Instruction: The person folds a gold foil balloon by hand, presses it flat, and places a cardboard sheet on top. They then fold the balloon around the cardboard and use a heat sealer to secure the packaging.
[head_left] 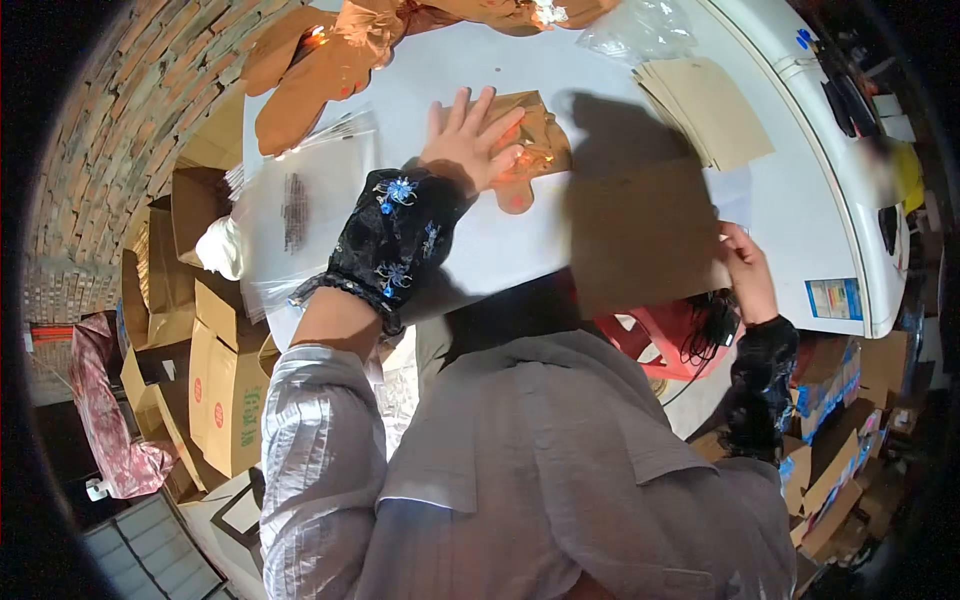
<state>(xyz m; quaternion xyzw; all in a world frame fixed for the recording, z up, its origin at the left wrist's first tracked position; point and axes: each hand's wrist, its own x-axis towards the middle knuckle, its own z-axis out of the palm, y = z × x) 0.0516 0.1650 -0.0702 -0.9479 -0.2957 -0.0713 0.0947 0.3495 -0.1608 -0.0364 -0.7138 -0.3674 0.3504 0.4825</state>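
My left hand (465,140) lies on the white table (480,245) with its fingers spread. Thumb and fingers partly cover a folded brown fabric piece (545,135), sock-like, with shiny orange patches; a rounded end sticks out toward me. My right hand (750,275) grips the right edge of a flat brown cardboard sheet (640,240), held over the table's near edge. The sheet is slightly blurred and casts a dark shadow on the table. Both forearms wear black sleeve covers.
More brown sock-like pieces (300,95) lie along the far edge. Clear plastic bags (300,200) are stacked at left, another clear bag (640,30) at the back. Cardboard sheets (700,110) lie at right. Below are a red plastic stool or basket (670,340) and cardboard boxes (225,380).
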